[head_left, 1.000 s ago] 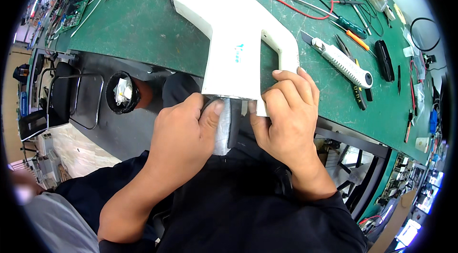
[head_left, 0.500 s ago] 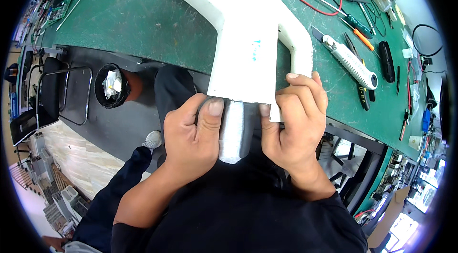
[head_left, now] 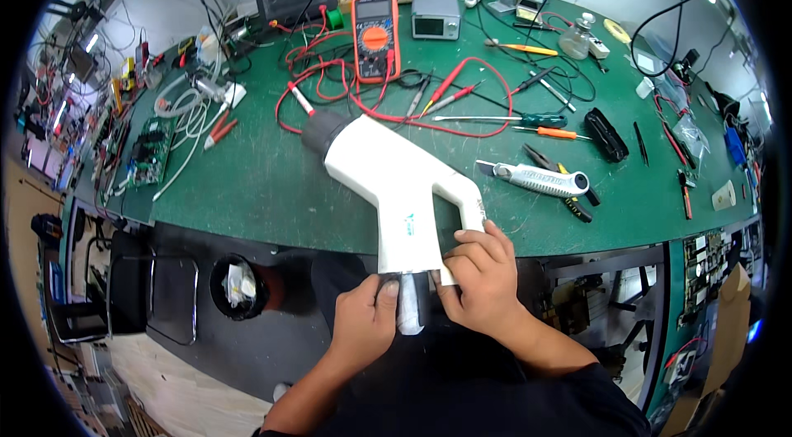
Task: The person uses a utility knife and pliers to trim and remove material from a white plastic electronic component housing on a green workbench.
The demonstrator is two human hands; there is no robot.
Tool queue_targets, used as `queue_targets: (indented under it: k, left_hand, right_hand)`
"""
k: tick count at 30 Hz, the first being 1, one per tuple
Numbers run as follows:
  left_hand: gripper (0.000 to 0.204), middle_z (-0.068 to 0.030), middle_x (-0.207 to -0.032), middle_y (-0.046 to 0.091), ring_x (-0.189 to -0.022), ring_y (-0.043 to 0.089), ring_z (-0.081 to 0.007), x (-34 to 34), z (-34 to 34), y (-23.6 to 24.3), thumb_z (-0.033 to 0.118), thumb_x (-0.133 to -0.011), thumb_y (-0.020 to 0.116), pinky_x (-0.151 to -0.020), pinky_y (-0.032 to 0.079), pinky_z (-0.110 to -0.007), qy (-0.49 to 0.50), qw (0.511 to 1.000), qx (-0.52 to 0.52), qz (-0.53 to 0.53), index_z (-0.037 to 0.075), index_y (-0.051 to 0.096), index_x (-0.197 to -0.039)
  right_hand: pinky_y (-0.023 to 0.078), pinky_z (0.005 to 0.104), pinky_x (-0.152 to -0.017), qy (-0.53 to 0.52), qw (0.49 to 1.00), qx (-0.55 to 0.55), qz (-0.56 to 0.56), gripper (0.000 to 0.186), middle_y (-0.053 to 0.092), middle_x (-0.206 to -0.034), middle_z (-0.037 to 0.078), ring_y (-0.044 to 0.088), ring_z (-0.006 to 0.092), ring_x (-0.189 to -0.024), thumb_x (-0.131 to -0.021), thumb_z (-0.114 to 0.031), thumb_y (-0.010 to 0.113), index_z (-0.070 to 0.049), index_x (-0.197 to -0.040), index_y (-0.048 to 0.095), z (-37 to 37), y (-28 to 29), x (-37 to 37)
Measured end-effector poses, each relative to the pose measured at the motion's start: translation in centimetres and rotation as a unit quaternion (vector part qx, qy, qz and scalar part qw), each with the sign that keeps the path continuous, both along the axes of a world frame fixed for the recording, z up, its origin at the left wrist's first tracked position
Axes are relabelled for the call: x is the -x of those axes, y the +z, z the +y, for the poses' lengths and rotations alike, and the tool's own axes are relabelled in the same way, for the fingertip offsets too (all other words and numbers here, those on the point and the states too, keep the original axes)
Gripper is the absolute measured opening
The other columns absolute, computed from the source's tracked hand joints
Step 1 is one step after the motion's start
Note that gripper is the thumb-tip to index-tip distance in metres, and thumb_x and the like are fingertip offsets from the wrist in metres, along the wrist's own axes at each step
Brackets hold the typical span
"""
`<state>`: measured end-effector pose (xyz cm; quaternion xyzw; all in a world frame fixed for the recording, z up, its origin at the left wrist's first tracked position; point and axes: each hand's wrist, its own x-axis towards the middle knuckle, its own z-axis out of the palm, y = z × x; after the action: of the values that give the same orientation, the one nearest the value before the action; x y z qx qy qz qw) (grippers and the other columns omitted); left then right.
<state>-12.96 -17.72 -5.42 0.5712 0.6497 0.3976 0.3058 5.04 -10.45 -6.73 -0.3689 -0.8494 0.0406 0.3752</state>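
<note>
A white charging gun (head_left: 404, 214) with a black nozzle (head_left: 326, 137) lies slanted over the near edge of the green bench. Its nozzle points to the far left; its lower end comes toward me. From that lower end a silver-wrapped, dark-sided round piece (head_left: 410, 313) sticks out. My left hand (head_left: 363, 317) is closed at the lower end, its thumb pressed along the round piece's left side. My right hand (head_left: 483, 282) is closed round the bottom of the gun's side handle, the thumb beside the round piece. The palm sides of both hands are hidden.
Right of the gun lie a utility knife (head_left: 540, 180), pliers (head_left: 577, 208), screwdrivers (head_left: 540, 119) and a black case (head_left: 606, 135). Behind stands an orange multimeter (head_left: 376, 37) with red leads. A circuit board (head_left: 151, 152) is at left, a waste bin (head_left: 221, 288) below the bench.
The view has tilted up, showing more of the bench top. The gun and both hands now appear smaller and lower, with the grip much the same.
</note>
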Motion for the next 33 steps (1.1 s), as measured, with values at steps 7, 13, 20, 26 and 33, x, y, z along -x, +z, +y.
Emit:
queue_targets:
  k: [7,13,20,26,33]
  left_hand:
    - [0.039,-0.0132,-0.07,0.063,-0.064,0.059,-0.0168,-0.3,0.2,-0.4,0.032,-0.101,0.053,-0.058,0.047,-0.033,-0.012,0.999,0.039,-0.031,-0.005,0.061,-0.094]
    - [0.036,-0.0194,-0.078,0.068,-0.069,0.069,-0.0225,-0.5,0.0,-1.0,0.029,-0.099,0.057,-0.065,0.053,-0.036,0.003,0.997,0.028,-0.066,-0.006,0.063,-0.1]
    - [0.028,-0.0204,-0.075,0.067,-0.066,0.069,-0.0266,-0.3,-0.2,0.3,0.023,-0.096,0.06,-0.061,0.051,-0.036,0.007,0.996,0.071,-0.06,-0.005,0.062,-0.101]
    - [0.033,-0.022,-0.076,0.067,-0.068,0.07,-0.0321,0.0,-0.4,0.1,0.027,-0.096,0.061,-0.062,0.054,-0.037,-0.001,0.992,0.078,-0.097,-0.005,0.063,-0.105]
    - [0.036,-0.0226,-0.082,0.067,-0.076,0.067,-0.0397,0.2,-0.2,0.4,0.033,-0.097,0.06,-0.068,0.052,-0.045,-0.027,0.994,0.085,-0.067,-0.002,0.062,-0.105]
  right_hand:
    - [0.04,0.0494,-0.106,0.008,1.0,-0.002,-0.002,0.021,0.062,-0.089,0.006,0.061,0.0253,-0.107,-0.067,-0.019,0.075,-0.008,-0.08,0.063,0.1,0.2,-0.8]
    - [0.039,0.0506,-0.106,0.021,1.0,0.005,-0.002,0.024,0.061,-0.089,0.007,0.06,0.0257,-0.109,-0.066,-0.02,0.076,-0.007,-0.08,0.062,0.2,0.1,-1.1]
    - [0.035,0.0505,-0.108,0.062,0.994,0.042,-0.075,0.031,0.065,-0.102,0.006,0.057,0.0256,-0.115,-0.075,-0.028,0.076,-0.007,-0.096,0.066,0.3,1.3,-1.6]
    - [0.035,0.0512,-0.107,0.041,0.998,0.003,-0.046,0.026,0.065,-0.096,0.005,0.06,0.027,-0.108,-0.068,-0.016,0.071,-0.006,-0.091,0.067,0.1,0.3,-0.8]
    - [0.037,0.0521,-0.105,0.038,0.999,-0.013,-0.033,0.022,0.066,-0.092,0.006,0.06,0.0292,-0.104,-0.068,-0.014,0.07,-0.006,-0.087,0.065,0.1,0.1,-0.8]
